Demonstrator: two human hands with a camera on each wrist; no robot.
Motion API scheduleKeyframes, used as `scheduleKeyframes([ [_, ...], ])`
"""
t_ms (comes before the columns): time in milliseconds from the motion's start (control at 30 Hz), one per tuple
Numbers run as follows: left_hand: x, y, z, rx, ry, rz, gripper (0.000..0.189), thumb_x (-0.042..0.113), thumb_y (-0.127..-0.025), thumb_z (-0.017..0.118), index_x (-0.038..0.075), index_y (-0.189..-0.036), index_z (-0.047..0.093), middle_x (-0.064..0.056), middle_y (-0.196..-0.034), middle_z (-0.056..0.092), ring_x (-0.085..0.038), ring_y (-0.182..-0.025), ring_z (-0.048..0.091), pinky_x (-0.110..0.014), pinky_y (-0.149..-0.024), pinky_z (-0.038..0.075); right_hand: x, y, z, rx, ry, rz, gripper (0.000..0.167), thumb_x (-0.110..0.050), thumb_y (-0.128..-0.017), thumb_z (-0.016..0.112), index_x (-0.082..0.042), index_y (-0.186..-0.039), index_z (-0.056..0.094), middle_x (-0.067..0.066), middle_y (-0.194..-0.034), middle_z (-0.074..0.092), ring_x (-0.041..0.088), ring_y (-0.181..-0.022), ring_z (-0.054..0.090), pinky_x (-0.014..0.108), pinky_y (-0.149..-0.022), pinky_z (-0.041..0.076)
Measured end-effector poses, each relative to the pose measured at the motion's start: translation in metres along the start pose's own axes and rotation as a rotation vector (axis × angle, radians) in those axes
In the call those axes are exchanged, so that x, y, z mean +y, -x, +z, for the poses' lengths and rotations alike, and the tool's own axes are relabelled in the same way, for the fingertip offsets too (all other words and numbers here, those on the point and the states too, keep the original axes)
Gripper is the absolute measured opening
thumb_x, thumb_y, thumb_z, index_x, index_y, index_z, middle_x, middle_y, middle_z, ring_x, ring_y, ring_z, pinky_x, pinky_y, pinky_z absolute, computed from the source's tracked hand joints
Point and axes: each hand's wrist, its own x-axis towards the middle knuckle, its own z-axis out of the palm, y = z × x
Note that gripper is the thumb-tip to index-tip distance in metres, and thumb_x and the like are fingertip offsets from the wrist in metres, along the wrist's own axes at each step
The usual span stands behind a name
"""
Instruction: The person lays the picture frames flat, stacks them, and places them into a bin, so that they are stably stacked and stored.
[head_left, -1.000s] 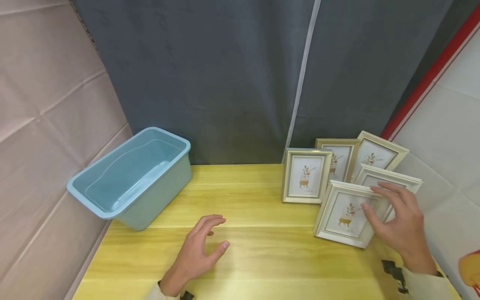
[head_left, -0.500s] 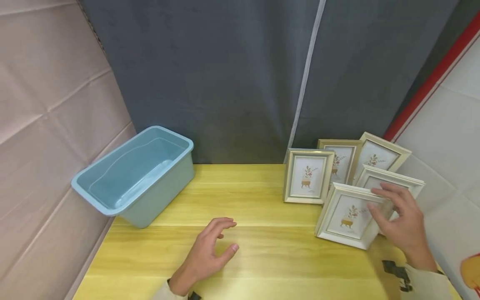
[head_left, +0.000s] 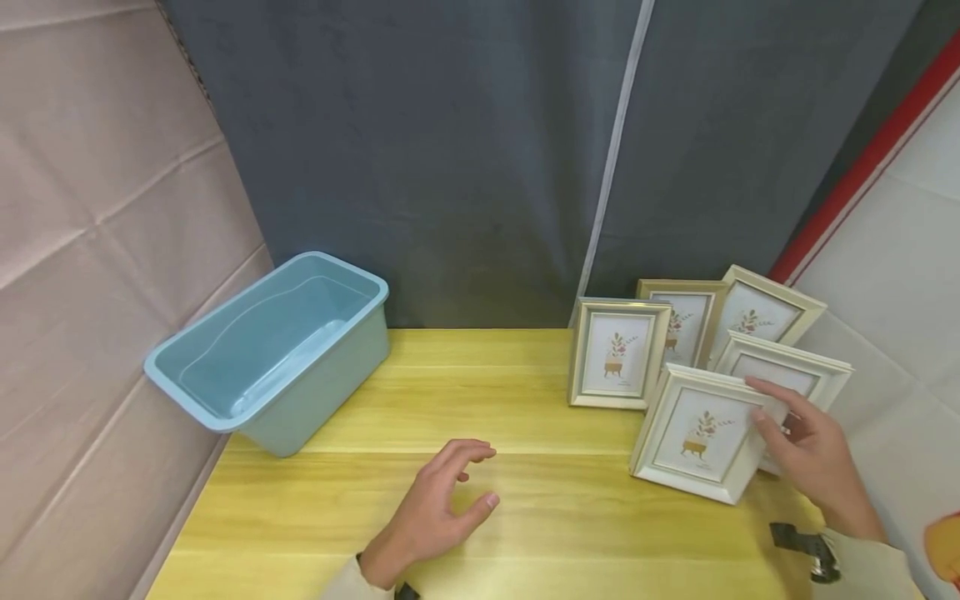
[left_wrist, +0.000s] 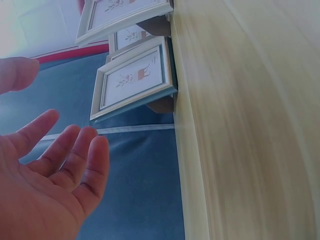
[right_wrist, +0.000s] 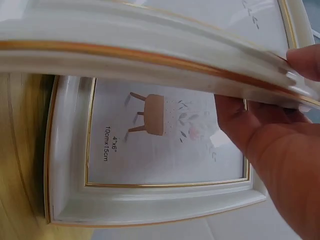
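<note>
At the right of the head view, my right hand [head_left: 813, 454] pinches the upper right edge of the front white picture frame [head_left: 697, 433], thumb on its face and fingers behind. Just behind it leans a second white picture frame [right_wrist: 150, 135]; in the right wrist view its print reads 10cmx15cm. A silvery-cream picture frame [head_left: 618, 354] stands to the left. Behind these are a tan-gold picture frame [head_left: 678, 325] and a cream picture frame [head_left: 761, 308]. My left hand [head_left: 442, 508] hovers over the table with relaxed fingers, holding nothing.
A blue plastic tub [head_left: 330, 379] stands at the table's back left. A dark grey curtain [head_left: 450, 167] rises behind the wooden table [head_left: 495, 383]. Pale cloth walls [head_left: 97, 250] border both sides, with a red strip at the right one.
My right hand has settled onto the front white picture frame's edge, its fingers now around it. My left hand has drifted right. The view has shifted slightly.
</note>
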Motion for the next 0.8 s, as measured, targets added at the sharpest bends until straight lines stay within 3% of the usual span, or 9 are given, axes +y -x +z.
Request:
scheduleKeyframes([
  [200, 0.002, -0.002, 0.004, -0.022, -0.02, 0.009, 0.051, 0.03, -0.097, 0.074, 0.013, -0.143, 0.06, 0.001, -0.145, 0.061, -0.016, -0.124, 0.063, -0.031, -0.091, 0.061, -0.005, 0.001, 0.003, -0.009, -0.005, -0.036, 0.046, 0.022, -0.089, 0.067, 0.009, -0.133, 0.065, -0.026, -0.132, 0.065, -0.007, -0.073, 0.058, 0.017, -0.049, 0.045],
  [367, 0.004, -0.005, 0.006, -0.04, -0.03, -0.001, 0.049, 0.032, -0.098, 0.073, 0.015, -0.143, 0.061, 0.004, -0.145, 0.059, -0.016, -0.124, 0.064, -0.03, -0.092, 0.061, -0.013, 0.0, 0.006, -0.034, -0.024, -0.044, 0.045, 0.021, -0.089, 0.068, 0.008, -0.132, 0.065, -0.024, -0.13, 0.067, -0.002, -0.068, 0.059, 0.022, -0.046, 0.044],
  [600, 0.007, -0.01, 0.007, -0.072, -0.023, 0.001, 0.05, 0.033, -0.099, 0.072, 0.017, -0.145, 0.059, 0.003, -0.146, 0.059, -0.016, -0.125, 0.063, -0.032, -0.093, 0.061, -0.027, -0.001, 0.015, -0.024, -0.028, -0.045, 0.045, 0.021, -0.087, 0.07, 0.007, -0.129, 0.068, -0.024, -0.111, 0.068, 0.001, -0.045, 0.038, 0.022, -0.037, 0.032],
  [800, 0.008, -0.014, 0.008, -0.088, -0.019, -0.018, 0.052, 0.035, -0.099, 0.073, 0.017, -0.146, 0.058, 0.006, -0.146, 0.058, -0.014, -0.125, 0.062, -0.031, -0.094, 0.06, -0.041, -0.002, 0.028, -0.072, -0.087, -0.095, 0.047, 0.024, -0.086, 0.068, 0.009, -0.131, 0.066, -0.02, -0.118, 0.069, 0.004, -0.044, 0.041, 0.022, -0.037, 0.032],
])
